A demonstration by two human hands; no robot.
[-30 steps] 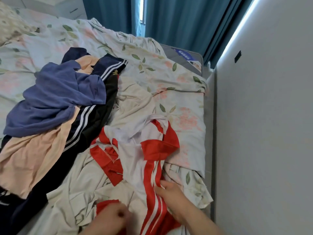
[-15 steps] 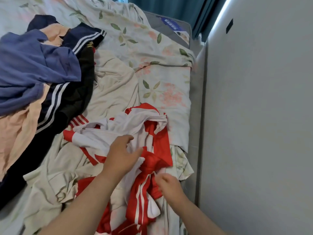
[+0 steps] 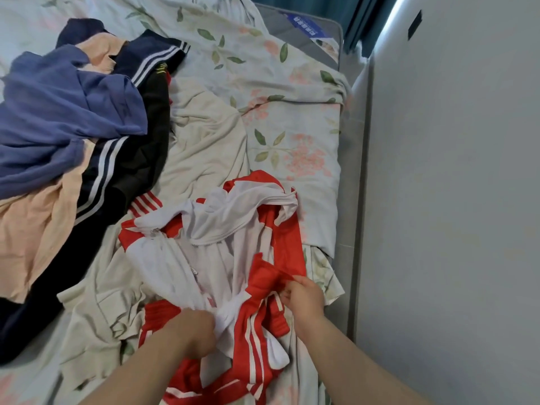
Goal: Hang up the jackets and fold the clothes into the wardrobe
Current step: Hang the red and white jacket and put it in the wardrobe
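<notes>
Red-and-white jacket [image 3: 222, 244] crumpled on bed [image 3: 292, 83], near right edge, lying over cream garment [image 3: 204, 141]. Left hand [image 3: 193, 331] bunched round white fabric low on jacket, grip closed on it. Right hand [image 3: 304, 293] pinching red fold, grip narrow, holding jacket. Pile to left: blue garment [image 3: 67, 112] over peach garment [image 3: 32, 229], dark striped garment [image 3: 122, 176] beside. Small yellow mark [image 3: 160, 68] on dark striped garment, unreadable. Blue label [image 3: 304, 26] on mattress [image 3: 271, 16] corner, white writing too small to read.
</notes>
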